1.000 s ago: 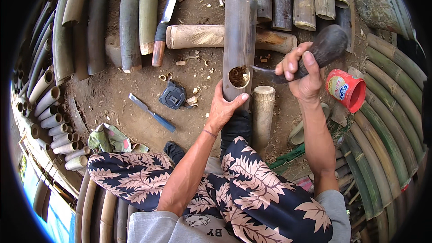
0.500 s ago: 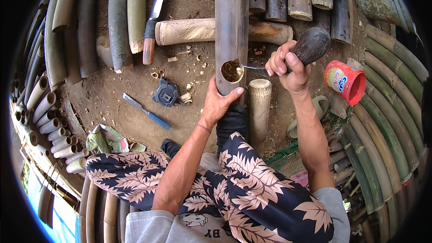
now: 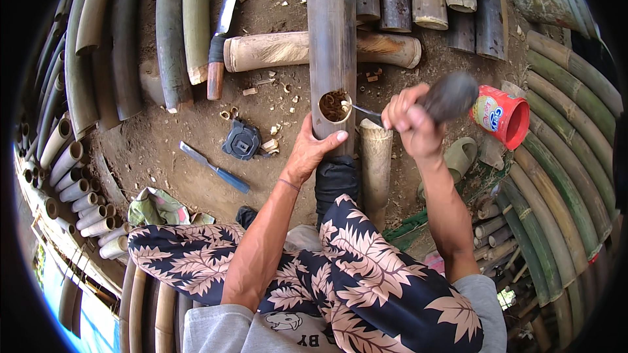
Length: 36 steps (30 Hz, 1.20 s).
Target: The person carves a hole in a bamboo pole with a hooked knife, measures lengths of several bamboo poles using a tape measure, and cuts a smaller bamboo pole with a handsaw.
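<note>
Bamboo tube (image 3: 332,39) is lying across a paler bamboo crosspiece (image 3: 268,51), a little nearer its right end than its left, and a round opening (image 3: 336,106) is facing up by the tube's near end. Curled shavings (image 3: 331,102) are partly filling it. The left hand (image 3: 311,150) is clasping that near end, its thumb lying over the top; the fingers are passing out of sight past the tube's left edge, so I cannot tell how their tips are set. The right hand (image 3: 412,121), somewhat blurred, is wrapping its fingers around a dark-handled carving tool (image 3: 451,96), whose blade (image 3: 367,114) is reaching the opening's right rim. Paring that rim seems to be the step in hand. The next move is probably calling for a steady tube and a short, controlled stroke, directed away from the left thumb. Left of the tube, a tape measure (image 3: 242,139) is resting on the ground (image 3: 163,157).
</note>
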{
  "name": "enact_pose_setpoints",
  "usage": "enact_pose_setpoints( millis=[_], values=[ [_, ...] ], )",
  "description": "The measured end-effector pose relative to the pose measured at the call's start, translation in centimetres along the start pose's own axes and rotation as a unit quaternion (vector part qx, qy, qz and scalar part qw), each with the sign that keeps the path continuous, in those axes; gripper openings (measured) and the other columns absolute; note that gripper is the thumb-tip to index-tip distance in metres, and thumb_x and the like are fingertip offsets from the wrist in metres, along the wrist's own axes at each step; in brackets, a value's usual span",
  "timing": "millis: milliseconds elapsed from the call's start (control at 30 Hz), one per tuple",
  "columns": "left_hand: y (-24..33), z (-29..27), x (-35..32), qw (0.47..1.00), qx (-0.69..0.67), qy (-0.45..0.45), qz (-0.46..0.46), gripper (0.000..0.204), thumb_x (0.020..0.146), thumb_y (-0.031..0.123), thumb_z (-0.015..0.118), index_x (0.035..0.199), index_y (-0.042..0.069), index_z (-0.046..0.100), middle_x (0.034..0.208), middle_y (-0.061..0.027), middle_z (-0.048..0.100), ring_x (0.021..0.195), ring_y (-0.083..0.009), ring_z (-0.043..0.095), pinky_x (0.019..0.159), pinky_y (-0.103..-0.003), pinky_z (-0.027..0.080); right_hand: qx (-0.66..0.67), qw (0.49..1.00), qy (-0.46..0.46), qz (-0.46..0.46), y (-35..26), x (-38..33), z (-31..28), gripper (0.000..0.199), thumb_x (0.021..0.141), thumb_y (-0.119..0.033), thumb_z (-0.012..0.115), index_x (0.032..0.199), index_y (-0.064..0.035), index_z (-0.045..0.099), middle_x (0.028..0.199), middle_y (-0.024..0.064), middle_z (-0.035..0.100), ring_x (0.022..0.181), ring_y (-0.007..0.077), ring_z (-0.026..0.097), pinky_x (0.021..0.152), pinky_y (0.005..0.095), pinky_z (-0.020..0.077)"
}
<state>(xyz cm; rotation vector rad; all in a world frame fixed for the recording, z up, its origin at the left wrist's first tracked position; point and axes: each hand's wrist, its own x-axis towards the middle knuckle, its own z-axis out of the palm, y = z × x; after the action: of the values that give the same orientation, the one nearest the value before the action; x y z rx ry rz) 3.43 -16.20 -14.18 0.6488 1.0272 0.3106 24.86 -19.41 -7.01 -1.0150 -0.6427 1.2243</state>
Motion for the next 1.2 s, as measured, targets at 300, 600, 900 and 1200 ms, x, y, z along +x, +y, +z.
enact_pose_setpoints(
  millis=[300,600,900,1200],
  values=[
    [0.6,-0.5,0.3,0.999,0.001,-0.035,-0.019,0.094,0.075,0.035,0.087,0.143,-0.004,0.035,0.127,-0.014,0.058,0.116,-0.0212,0.056,0.101,-0.035,0.046,-0.392,0.839,-0.331,-0.181,1.9,-4.4,5.7,0.03,0.064,-0.03,0.066,0.081,-0.0071,0.057,0.071,0.0037,0.048,0.065,0.0245,0.054,0.058,0.037,0.0412],
    [0.4,1.4,1.1,0.989,0.122,0.071,0.042,0.091,0.069,0.042,0.09,0.128,-0.01,0.045,0.114,-0.0175,0.064,0.103,-0.0227,0.063,0.092,-0.034,0.052,-0.484,0.769,-0.358,-0.215,2.8,-4.5,4.4,0.015,0.065,-0.021,0.062,0.071,-0.0104,0.053,0.066,0.001,0.043,0.061,0.0188,0.049,0.055,0.0325,0.0391],
    [-0.6,2.7,1.1,0.952,0.242,0.183,0.039,0.103,0.06,0.057,0.089,0.128,-0.007,0.048,0.115,-0.0245,0.066,0.107,-0.0338,0.066,0.092,-0.041,0.052,-0.521,0.702,-0.391,-0.287,3.5,-5.0,1.6,0.014,0.067,-0.02,0.063,0.071,-0.01,0.055,0.063,-0.0009,0.04,0.058,0.016,0.047,0.057,0.0313,0.0397],
    [3.8,0.0,-1.0,0.92,0.294,0.224,0.127,0.082,0.078,0.05,0.079,0.131,-0.006,0.049,0.123,-0.0286,0.054,0.118,-0.0393,0.053,0.103,-0.046,0.042,-0.551,0.717,-0.253,-0.345,-3.1,-3.0,2.7,0.019,0.066,-0.014,0.069,0.082,-0.0079,0.06,0.072,0.0023,0.05,0.065,0.0199,0.054,0.063,0.0337,0.0451]
  ],
)
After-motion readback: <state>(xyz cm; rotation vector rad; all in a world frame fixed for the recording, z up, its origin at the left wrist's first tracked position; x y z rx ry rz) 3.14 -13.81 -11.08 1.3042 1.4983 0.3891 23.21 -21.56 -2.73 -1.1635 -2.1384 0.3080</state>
